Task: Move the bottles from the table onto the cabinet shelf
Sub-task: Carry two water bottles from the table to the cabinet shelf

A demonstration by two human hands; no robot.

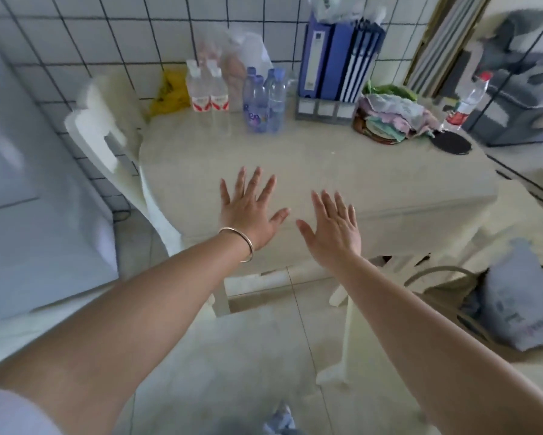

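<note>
Two clear bottles with red-and-white labels (pixel 208 89) stand at the back of the cream table (pixel 311 164), against the tiled wall. Just right of them is a cluster of blue-tinted bottles with blue caps (pixel 265 100). A single red-capped bottle (pixel 466 102) stands at the table's far right corner. My left hand (pixel 248 208), with a bangle on the wrist, and my right hand (pixel 333 229) are stretched out flat over the table's near edge, fingers spread, holding nothing. No cabinet shelf is plainly in view.
A white chair (pixel 106 133) stands at the table's left, next to a white appliance (pixel 28 183). Blue binders (pixel 339 54) in a grey rack, a heap of cloths (pixel 392 117), a black round mat (pixel 450 142) and a yellow bag (pixel 171 92) share the tabletop. A grey bag (pixel 521 296) lies on the floor right.
</note>
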